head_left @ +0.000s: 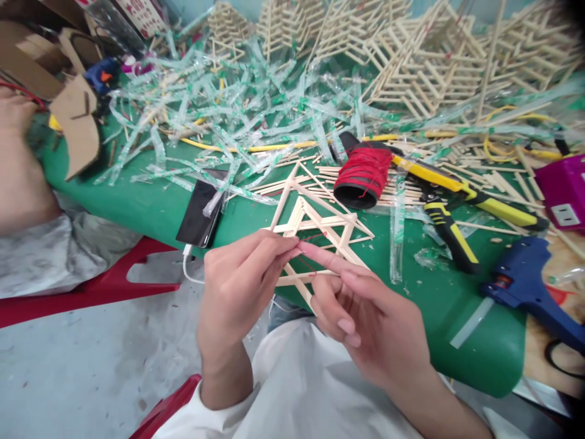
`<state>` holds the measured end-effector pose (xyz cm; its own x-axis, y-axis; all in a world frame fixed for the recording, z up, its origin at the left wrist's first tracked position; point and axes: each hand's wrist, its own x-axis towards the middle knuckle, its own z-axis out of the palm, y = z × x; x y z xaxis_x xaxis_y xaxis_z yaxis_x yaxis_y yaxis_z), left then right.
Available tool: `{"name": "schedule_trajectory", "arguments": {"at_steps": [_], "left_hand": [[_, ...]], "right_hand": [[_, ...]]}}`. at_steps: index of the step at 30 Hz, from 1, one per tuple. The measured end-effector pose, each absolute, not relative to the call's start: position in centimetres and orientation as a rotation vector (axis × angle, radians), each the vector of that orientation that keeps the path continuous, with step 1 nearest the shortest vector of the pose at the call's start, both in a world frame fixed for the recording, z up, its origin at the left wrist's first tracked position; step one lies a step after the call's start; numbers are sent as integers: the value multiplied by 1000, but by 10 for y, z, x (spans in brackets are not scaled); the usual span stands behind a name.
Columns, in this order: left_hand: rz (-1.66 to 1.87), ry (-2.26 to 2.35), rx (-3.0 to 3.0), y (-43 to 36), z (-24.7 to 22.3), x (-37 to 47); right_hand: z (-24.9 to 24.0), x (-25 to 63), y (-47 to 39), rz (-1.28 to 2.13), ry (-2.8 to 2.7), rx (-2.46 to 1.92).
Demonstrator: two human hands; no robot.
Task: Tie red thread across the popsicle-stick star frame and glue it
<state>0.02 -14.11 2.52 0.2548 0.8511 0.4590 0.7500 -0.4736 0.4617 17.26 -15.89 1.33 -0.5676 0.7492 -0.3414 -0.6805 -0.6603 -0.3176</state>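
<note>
My left hand (244,274) is closed in a pinch, and a red thread (315,236) runs to its fingertips. My right hand (372,317) points its index finger at those fingertips, touching them. Its other fingers are curled, and what they hold, if anything, is hidden. Under both hands lies a star-shaped frame of thin wooden sticks (313,210), overhanging the table's front edge. Red thread is looped around some of its sticks. Just beyond the frame, a spool of red thread (363,174) stands on the table.
A phone (201,213) with a white cable lies left. Yellow-black pliers (450,235), a cutter (466,189) and a blue glue gun (525,286) lie right. Clear tape strips (274,97) and stacked stick frames (429,67) fill the back. Another person's arm (22,164) is at left.
</note>
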Motion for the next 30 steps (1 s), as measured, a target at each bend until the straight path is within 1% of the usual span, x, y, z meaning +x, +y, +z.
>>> {"name": "schedule_trajectory", "arguments": {"at_steps": [4,8,14,26,28,30], "left_hand": [[932,1641,2439,-143,27,1],[861,1659,2490,-144,28,1],[893,1651,2530,-145,25,6],[1009,1616,2476,-150,28,-9],[1061,1619,2493,-148,27,-9],[1107,1611,2511,-145,26,-8]], "right_hand": [[12,179,-165,2172,-242,-694],[6,188,-175,2114,-338,-755],[-3,196,-190,1936,-656,-718],[-8,200,-190,1723,-1082,-954],[-7,198,-186,1551,-1235,-998],[-7,196,-178,1210,-1442,-1073]]}}
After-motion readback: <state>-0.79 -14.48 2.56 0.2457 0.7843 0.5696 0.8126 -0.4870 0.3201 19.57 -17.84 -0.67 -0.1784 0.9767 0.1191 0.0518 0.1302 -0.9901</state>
